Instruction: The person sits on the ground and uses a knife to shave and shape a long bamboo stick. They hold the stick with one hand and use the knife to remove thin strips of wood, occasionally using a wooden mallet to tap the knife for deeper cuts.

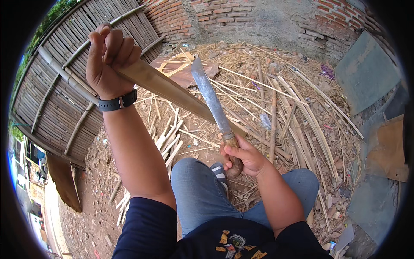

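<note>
My left hand point(110, 64), a black watch on its wrist, is raised at the upper left, with its fingers closed around one end of a long, flat brown piece of split bamboo point(172, 91). The bamboo slants down to the right, passing behind the blade, and its lower end is partly hidden near my right hand point(250, 159). That hand grips the wooden handle of a machete point(211, 97) in front of my knees. Its worn grey blade points up and slightly left, crossing over the bamboo. I cannot tell whether blade and bamboo touch.
Pale split sticks point(170, 140) lie in a heap beside my left knee. Long bamboo strips point(308, 116) and straw cover the ground to the right. A brown board point(189, 74) lies farther off. A bamboo fence point(56, 86) and a brick wall point(267, 26) border the yard.
</note>
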A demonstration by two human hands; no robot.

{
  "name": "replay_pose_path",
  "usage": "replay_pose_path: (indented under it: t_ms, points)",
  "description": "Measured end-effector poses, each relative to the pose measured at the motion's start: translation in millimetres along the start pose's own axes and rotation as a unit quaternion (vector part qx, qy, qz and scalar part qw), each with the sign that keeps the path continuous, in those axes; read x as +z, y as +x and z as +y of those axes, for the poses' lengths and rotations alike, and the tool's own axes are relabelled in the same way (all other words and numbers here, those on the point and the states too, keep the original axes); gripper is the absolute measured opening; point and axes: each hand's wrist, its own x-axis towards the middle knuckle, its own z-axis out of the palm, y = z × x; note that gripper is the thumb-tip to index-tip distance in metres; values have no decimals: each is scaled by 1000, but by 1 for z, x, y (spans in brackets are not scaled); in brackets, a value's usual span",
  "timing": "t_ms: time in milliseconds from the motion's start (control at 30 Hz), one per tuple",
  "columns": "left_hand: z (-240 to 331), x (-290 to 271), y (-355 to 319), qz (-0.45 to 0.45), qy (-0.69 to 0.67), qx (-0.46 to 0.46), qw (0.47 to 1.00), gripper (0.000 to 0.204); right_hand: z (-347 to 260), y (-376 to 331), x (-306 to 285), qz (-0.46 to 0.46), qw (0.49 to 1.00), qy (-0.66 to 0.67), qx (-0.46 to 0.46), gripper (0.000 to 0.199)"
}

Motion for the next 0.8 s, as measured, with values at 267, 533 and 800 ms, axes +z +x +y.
replay_pose_path:
  t_ms: [267, 533, 800]
  points:
    - [-4, 2, 7, 46, 35, 7, 998, 26, -12, -5, 15, 140, 967, -186, -100, 45]
    - [-17, 15, 18, 141, 136, 37, 980, 30, -10, -8, 34, 188, 832, -443, -276, 43]
    - [-20, 23, 19, 142, 137, 36, 980, 29, -6, -6, 20, 237, 793, -507, -242, 43]
